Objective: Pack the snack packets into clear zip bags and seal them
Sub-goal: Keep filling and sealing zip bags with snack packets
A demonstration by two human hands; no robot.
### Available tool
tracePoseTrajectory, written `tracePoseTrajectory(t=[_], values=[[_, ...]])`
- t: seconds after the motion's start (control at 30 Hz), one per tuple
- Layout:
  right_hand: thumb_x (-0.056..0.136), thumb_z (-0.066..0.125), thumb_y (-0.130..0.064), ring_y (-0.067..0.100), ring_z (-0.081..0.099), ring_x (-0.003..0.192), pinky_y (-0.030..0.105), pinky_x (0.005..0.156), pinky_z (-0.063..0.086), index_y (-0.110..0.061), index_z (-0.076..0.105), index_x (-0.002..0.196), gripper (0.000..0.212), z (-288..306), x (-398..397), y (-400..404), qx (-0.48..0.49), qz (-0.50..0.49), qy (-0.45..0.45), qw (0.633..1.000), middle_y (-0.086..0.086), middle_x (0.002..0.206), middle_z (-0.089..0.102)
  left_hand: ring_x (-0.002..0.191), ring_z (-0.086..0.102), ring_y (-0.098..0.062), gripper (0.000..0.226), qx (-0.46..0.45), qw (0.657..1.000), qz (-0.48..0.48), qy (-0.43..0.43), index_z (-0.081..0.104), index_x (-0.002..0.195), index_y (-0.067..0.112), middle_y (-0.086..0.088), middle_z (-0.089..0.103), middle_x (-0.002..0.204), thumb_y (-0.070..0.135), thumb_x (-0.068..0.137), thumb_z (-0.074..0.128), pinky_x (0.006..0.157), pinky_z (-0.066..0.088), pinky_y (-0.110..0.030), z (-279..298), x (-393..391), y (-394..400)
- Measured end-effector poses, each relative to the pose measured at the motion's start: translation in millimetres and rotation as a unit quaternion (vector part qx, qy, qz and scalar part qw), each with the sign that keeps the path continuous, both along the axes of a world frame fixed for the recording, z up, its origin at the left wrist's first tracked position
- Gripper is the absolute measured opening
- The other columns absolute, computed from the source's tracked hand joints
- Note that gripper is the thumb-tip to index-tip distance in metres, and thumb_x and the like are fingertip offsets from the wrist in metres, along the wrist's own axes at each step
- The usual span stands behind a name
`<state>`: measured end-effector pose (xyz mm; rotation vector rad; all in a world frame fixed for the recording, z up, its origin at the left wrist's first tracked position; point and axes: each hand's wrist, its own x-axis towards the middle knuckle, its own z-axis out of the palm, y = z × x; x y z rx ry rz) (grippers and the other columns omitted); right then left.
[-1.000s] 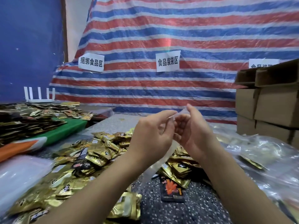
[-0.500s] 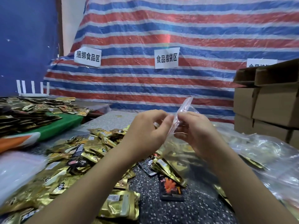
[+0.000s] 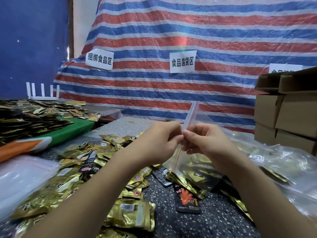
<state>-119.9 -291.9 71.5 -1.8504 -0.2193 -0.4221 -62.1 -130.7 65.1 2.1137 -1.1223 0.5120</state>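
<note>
Head view shows my left hand (image 3: 159, 143) and right hand (image 3: 204, 141) both pinching the zip strip of the clear zip bag (image 3: 193, 162), held above the snack packets (image 3: 103, 162). To seal well, I should run pinched fingertips along the whole strip. Both wrists angle inward, knuckles nearly touching.

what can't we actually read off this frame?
- Zip bag: whether its mouth is open or sealed; both hands, left and right, cover the strip where they pinch it.
- Third wall sign: cut off by the cardboard boxes.
- Packed bags at right: contents lost to glare.
</note>
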Motion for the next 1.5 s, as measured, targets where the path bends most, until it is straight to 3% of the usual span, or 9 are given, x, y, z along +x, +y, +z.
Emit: tracePoseTrajectory(t=[0.33,0.53,0.63,0.8,0.93,1.1,1.27,1.4,1.5], values=[[0.095,0.064,-0.011,0.019,0.071,0.063,0.023,0.058,0.057,0.002,0.069,0.083,0.018,-2,0,0,-0.056,0.011,0.012,0.998,0.014,0.070,0.073,0.059,0.046,-0.004,0.020,0.059,0.998,0.000,-0.026,0.064,0.080,0.012,0.008,0.055,0.067,0.029,0.090,0.067,0.052,0.031,-0.021,1,-1,3],[0.096,0.062,-0.010,0.017,0.070,0.064,0.020,0.058,0.053,0.003,0.069,0.085,0.018,-4,2,-1,-0.105,0.022,-0.007,0.994,0.011,0.071,0.073,0.065,0.060,-0.017,0.019,0.062,0.998,-0.005,-0.005,0.066,0.078,0.009,-0.002,0.065,0.071,0.023,0.091,0.066,0.056,0.044,-0.032,3,-2,5],[0.096,0.061,-0.010,0.017,0.069,0.064,0.021,0.058,0.053,-0.001,0.069,0.083,0.018,-4,1,-3,-0.111,0.040,-0.018,0.993,0.008,0.068,0.072,0.054,0.055,-0.006,0.018,0.044,0.998,-0.042,0.028,0.067,0.079,0.005,0.001,0.064,0.066,0.017,0.092,0.066,0.049,0.042,-0.026,3,-2,7],[0.087,0.065,-0.023,0.020,0.067,0.062,0.025,0.060,0.054,-0.006,0.068,0.079,0.019,-2,-4,-8,-0.062,0.098,-0.033,0.993,0.008,0.068,0.069,0.046,0.050,0.000,0.021,-0.013,0.978,-0.147,0.145,0.067,0.072,0.013,0.011,0.057,0.052,0.011,0.093,0.065,0.046,0.038,-0.013,5,-6,9],[0.086,0.066,-0.024,0.019,0.061,0.058,0.024,0.057,0.051,-0.010,0.069,0.073,0.019,2,-7,-7,0.003,0.150,-0.038,0.988,0.010,0.065,0.064,0.051,0.057,-0.006,0.020,-0.059,0.946,-0.238,0.213,0.072,0.082,0.013,0.000,0.068,0.067,0.010,0.096,0.058,0.049,0.045,-0.018,10,-12,10],[0.093,0.061,-0.008,0.014,0.053,0.050,0.022,0.047,0.046,-0.006,0.060,0.066,0.026,8,-5,-15,0.065,0.009,-0.047,0.997,0.003,0.056,0.057,0.051,0.060,-0.016,0.027,-0.147,0.952,-0.113,0.242,0.067,0.081,0.004,-0.004,0.068,0.063,0.018,0.100,0.053,0.052,0.049,-0.028,13,4,17],[0.089,0.058,-0.009,0.005,0.050,0.041,0.025,0.045,0.046,-0.006,0.053,0.061,0.029,4,4,-19,-0.041,-0.208,-0.075,0.974,-0.002,0.046,0.052,0.050,0.061,-0.013,0.026,-0.113,0.977,0.035,0.178,0.068,0.088,0.007,-0.003,0.070,0.063,0.020,0.100,0.049,0.049,0.048,-0.031,9,15,16],[0.086,0.059,-0.012,0.005,0.049,0.039,0.022,0.042,0.046,-0.004,0.055,0.059,0.029,-1,8,-9,-0.090,-0.247,-0.092,0.960,0.004,0.049,0.051,0.056,0.060,-0.015,0.040,-0.045,0.997,0.056,0.027,0.044,0.136,0.034,-0.003,0.068,0.072,0.025,0.098,0.048,0.057,0.055,-0.040,6,4,10],[0.086,0.060,-0.015,0.006,0.050,0.039,0.021,0.040,0.045,-0.002,0.056,0.061,0.028,-2,9,-8,-0.086,-0.260,-0.086,0.958,0.006,0.051,0.053,0.060,0.061,-0.004,0.029,-0.019,0.998,-0.005,-0.051,0.051,0.125,0.041,0.006,0.066,0.068,0.046,0.097,0.047,0.059,0.056,-0.032,14,-13,12]])
